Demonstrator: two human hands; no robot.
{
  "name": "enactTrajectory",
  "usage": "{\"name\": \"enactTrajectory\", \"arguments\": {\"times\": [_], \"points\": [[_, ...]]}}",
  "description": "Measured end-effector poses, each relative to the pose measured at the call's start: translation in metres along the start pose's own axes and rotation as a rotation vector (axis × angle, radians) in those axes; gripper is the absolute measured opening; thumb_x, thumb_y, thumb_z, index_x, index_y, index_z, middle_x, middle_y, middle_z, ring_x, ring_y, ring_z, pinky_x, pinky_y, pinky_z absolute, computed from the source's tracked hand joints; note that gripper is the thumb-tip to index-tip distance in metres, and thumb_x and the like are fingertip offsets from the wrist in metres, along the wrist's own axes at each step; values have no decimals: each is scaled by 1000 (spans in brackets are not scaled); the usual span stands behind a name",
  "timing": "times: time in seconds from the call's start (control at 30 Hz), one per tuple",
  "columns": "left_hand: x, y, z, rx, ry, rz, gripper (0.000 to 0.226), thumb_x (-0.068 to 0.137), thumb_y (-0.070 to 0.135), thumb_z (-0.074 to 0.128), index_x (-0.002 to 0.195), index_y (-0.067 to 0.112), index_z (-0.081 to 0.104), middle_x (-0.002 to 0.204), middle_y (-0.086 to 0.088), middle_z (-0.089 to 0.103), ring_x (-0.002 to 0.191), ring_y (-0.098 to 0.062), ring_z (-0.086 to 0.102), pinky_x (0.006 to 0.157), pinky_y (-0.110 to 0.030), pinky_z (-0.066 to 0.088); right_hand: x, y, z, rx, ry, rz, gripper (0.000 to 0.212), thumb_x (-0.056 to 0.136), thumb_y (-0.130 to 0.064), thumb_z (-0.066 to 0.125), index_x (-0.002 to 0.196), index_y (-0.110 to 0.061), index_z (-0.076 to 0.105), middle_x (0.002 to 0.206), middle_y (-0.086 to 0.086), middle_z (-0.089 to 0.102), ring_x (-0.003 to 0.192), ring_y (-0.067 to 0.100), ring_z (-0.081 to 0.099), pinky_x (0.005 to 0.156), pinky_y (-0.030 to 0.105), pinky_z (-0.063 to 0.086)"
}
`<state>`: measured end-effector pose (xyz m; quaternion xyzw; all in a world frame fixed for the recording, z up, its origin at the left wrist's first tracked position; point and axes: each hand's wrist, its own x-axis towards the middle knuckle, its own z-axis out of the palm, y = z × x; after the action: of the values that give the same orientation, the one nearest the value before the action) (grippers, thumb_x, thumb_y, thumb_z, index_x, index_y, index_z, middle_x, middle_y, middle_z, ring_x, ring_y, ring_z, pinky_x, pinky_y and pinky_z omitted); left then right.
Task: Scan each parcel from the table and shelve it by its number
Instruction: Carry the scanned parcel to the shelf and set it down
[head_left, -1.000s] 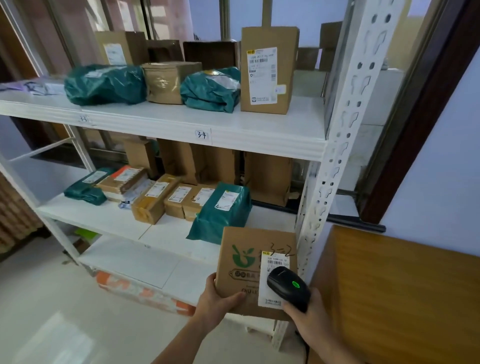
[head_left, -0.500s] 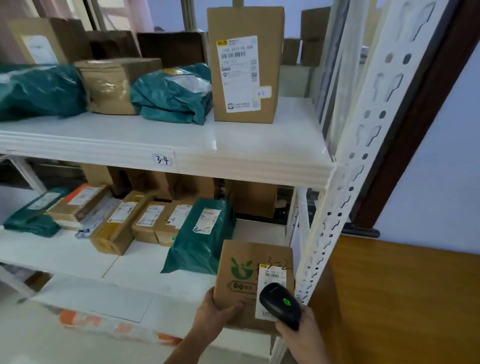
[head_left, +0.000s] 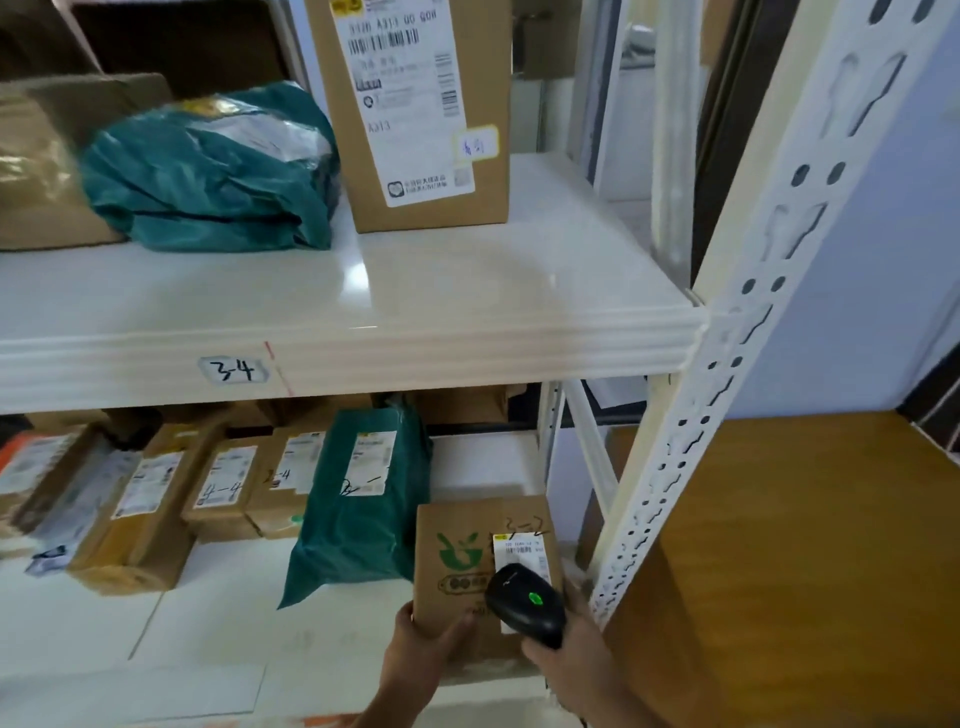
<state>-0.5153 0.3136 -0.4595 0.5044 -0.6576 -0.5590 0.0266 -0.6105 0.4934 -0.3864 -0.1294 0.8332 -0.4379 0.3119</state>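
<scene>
One brown parcel (head_left: 467, 566) marked 3-2 in your left hand (head_left: 426, 654), fingers gripping lower edge, just before lower shelf (head_left: 483, 462). Right hand (head_left: 576, 670) grips scanner (head_left: 524, 603) over label (head_left: 519, 558). Scan step; next, find 3-2 slot — shelf tag (head_left: 234, 371) above reads 3-4.

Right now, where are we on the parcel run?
Done: several parcels already lie on the lower shelf, some with handwritten numbers, beside a green mailer. In hand: the left hand grips a brown box marked 3-2, and the right hand holds the scanner over its label, green light on. Left: shelving this box. The table's remaining parcels aren't in view.
</scene>
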Motion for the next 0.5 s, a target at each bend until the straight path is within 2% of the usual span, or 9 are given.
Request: {"name": "enactTrajectory", "arguments": {"times": [0.17,0.27,0.33,0.4,0.43,0.5], "points": [[7,-10,1,2,24,-26,94,75,39,93,149,7,43,132,-16,65,112,-33,65,98,-37,52,8,1,10,47,8,-52,84,68,-14,73,139,-40,37,146,-6,47,138,14,44,124,42,24],[10,-19,3,-13,42,52,93,74,28,95,148,4,45,134,-18,64,109,-31,63,97,-37,51,16,6,14,-23,13,-71,78,69,-16,71,123,-61,37,148,-8,45,147,20,31,126,46,16],[14,-27,6,32,67,106,98,66,18,100,146,-2,48,136,-24,59,116,-37,62,100,-43,52,25,19,17,-63,7,-69,79,64,-25,68,109,-82,38,157,-3,34,150,22,25,126,48,16],[15,-39,10,194,197,247,93,57,19,102,135,-6,59,130,-29,61,116,-48,62,96,-54,56,30,24,17,-76,-7,-77,77,61,-31,66,97,-92,33,161,0,27,151,23,22,125,48,16],[12,-41,12,288,293,378,85,58,32,96,128,-3,65,125,-28,64,111,-48,64,86,-57,59,29,21,15,-74,-17,-72,74,63,-31,66,96,-90,36,161,0,26,151,22,22,126,48,16],[3,-42,11,477,352,674,74,60,53,66,120,11,70,122,-18,69,110,-35,61,74,-51,62,24,9,12,-74,-26,-74,73,68,-27,70,107,-80,40,161,-3,26,150,20,23,126,46,14]]}}
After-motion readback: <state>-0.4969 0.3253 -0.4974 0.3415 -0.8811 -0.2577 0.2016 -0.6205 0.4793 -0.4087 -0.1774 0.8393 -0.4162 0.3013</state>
